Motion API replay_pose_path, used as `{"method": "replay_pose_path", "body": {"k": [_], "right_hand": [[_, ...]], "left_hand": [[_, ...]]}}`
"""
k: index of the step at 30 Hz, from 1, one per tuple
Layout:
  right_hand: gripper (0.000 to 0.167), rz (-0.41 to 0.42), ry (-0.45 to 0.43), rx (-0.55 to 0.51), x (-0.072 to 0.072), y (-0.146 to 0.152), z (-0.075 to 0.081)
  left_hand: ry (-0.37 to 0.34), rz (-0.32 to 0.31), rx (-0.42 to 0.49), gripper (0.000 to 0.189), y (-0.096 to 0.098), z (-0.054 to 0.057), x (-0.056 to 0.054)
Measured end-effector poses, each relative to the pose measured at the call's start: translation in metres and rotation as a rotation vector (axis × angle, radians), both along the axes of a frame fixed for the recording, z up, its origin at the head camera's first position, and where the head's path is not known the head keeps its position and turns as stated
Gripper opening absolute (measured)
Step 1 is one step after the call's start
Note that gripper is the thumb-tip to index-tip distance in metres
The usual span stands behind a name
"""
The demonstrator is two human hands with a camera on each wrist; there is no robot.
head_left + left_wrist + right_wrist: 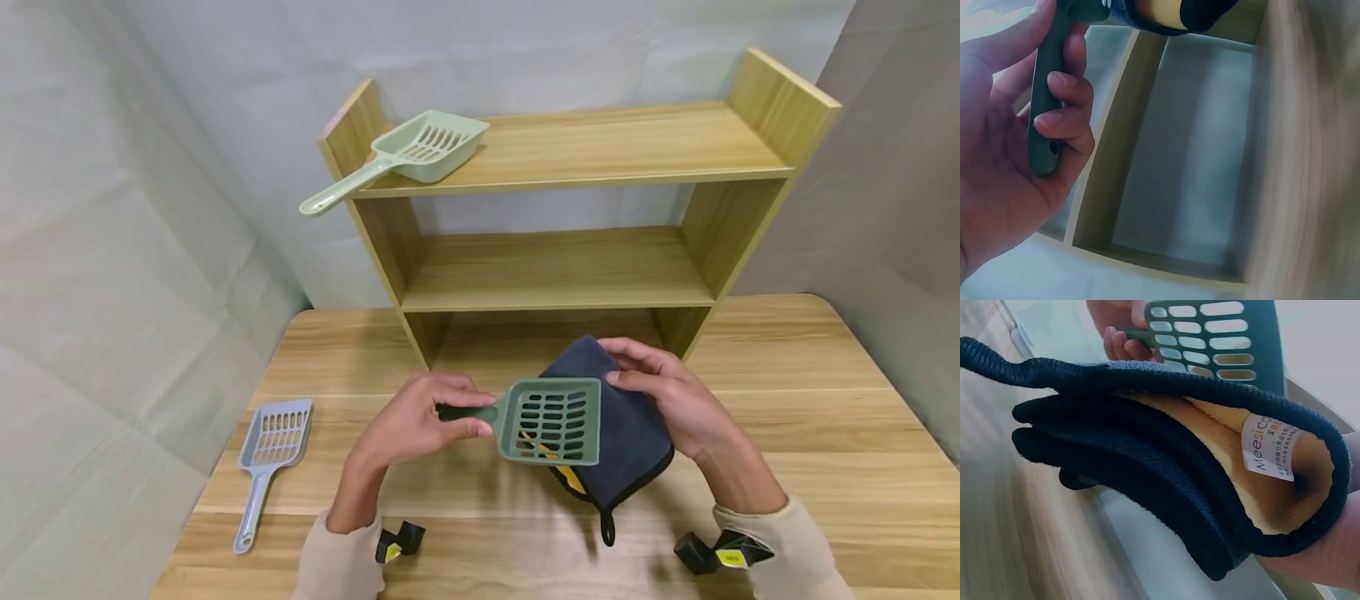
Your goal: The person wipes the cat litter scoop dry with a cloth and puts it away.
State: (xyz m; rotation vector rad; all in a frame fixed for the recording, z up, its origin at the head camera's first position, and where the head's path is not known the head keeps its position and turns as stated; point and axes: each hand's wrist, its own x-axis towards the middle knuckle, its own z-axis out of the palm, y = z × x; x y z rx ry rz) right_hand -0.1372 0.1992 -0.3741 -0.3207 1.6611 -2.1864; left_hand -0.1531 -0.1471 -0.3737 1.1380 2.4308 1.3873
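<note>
My left hand [416, 423] grips a dark green litter scoop [510, 421] by its handle, and the slotted head points right. In the left wrist view the fingers curl round the handle [1047, 87]. My right hand [667, 392] holds a folded navy cloth [630, 433] with its thumb on top. The cloth's yellow lining [1210, 434] and a white label [1266, 447] show in the right wrist view. In the head view the scoop's head overlaps the cloth; whether they touch I cannot tell. The right fingers behind the cloth are mostly hidden.
A wooden shelf unit [562, 267] stands at the back of the table [810, 433]. On its top board lies a light green scoop [431, 171], its handle jutting past the left front edge. A grey-blue scoop [260, 473] lies on the table's left side.
</note>
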Motion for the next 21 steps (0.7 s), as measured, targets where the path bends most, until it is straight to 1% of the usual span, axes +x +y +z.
{"method": "replay_pose_path", "body": {"k": [6,14,17,21], "right_hand": [[0.039,0.034,0.017,-0.003,-0.0003,-0.0041,-0.0041],[0.037,0.076,0.034,0.057,-0.0002,-0.0052,-0.0038],[0.038,0.083,0.04,0.069,0.0,-0.0036,-0.0021],[0.038,0.087,0.029,0.074,0.0001,0.0005,0.0005]], "left_hand": [[0.001,-0.023,0.016,0.034,0.0061,-0.0019,-0.0001],[0.001,-0.063,0.023,0.033,0.008,-0.0033,-0.0004],[-0.001,-0.067,0.019,0.033,0.006,-0.0036,-0.0011],[-0.015,-0.055,0.002,0.033,0.0023,-0.0034,-0.0021]]}}
